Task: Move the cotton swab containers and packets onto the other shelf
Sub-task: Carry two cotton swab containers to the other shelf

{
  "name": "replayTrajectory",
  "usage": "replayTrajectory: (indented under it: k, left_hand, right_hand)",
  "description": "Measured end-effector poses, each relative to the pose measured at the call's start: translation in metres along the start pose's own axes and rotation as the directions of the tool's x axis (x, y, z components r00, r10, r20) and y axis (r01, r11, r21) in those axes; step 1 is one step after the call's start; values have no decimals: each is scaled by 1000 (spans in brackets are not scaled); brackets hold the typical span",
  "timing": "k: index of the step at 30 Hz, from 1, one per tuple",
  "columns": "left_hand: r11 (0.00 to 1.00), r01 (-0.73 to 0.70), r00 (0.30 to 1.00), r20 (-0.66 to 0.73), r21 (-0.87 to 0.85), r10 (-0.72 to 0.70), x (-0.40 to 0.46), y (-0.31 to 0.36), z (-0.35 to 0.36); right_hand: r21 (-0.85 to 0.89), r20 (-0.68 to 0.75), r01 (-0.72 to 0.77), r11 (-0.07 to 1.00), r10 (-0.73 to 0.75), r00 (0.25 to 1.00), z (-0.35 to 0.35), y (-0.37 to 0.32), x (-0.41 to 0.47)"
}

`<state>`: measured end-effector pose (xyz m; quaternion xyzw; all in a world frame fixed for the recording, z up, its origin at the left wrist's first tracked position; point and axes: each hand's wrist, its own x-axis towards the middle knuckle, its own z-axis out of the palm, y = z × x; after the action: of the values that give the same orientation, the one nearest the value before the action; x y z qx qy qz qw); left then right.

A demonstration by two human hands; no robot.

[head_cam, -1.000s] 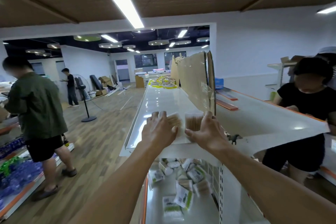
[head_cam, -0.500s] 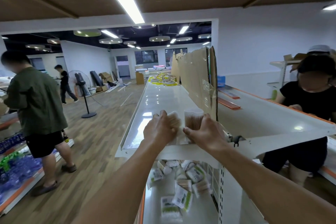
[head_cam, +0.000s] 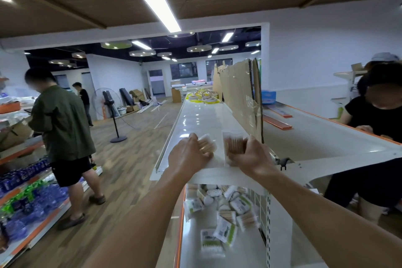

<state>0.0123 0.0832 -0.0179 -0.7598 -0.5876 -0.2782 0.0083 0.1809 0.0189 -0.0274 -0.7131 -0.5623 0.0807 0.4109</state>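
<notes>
Fingers of the right hand (head_cam: 253, 155) curl round an upright clear cotton swab container (head_cam: 233, 143) standing at the near end of the white top shelf (head_cam: 202, 119); fingers of the left hand (head_cam: 188, 155) wrap a second swab container (head_cam: 207, 144), tilted, just beside it. On the lower shelf (head_cam: 243, 252) beneath lies a loose heap of swab packets (head_cam: 226, 209). Cardboard sheets (head_cam: 237, 93) stand upright behind the containers.

You hold a clear cylindrical tub of wooden-stick swabs (head_cam: 233, 144) upright and a clear swab packet (head_cam: 207, 145) tilted, both on the white top shelf (head_cam: 202, 119); more packets (head_cam: 225, 211) lie heaped on the shelf below it.
</notes>
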Motion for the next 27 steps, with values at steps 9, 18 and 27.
replayTrajectory:
  k: [9,18,27]
  left_hand:
    - [975,139,990,-15,-173,-143,-34,-50,-60]
    - [835,424,893,7,-351,-450,-112,-140,-110]
    - [477,600,692,117,-642,-712,-181,-217,-105]
  right_hand:
    - [273,-4,117,955,-121,993,23,-41,-24]
    - [459,211,149,876,-271,939,83,-99,-76]
    - [508,408,118,853,-358,840,143,-127,-125]
